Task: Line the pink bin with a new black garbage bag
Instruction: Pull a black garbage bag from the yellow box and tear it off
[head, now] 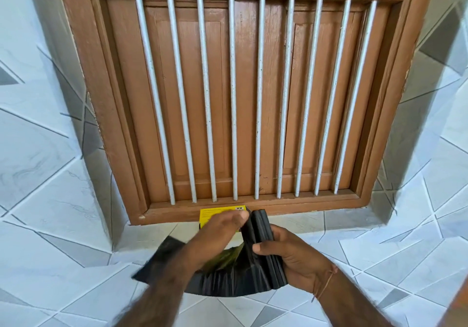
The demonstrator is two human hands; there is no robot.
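Observation:
A roll of folded black garbage bags (263,228) stands upright in my right hand (293,258), whose fingers wrap around its lower half. One black bag (225,281) hangs loose from the roll and spreads out below both hands. My left hand (217,235) pinches that bag's upper edge next to the roll. A yellow printed label (212,214) shows behind my left hand's fingers. The pink bin is nowhere in view.
Straight ahead is a brown wooden window frame (114,129) with shut shutters and several white vertical bars (207,98). A tiled sill (316,221) runs under it. White and grey patterned tiles (50,200) cover the walls on both sides.

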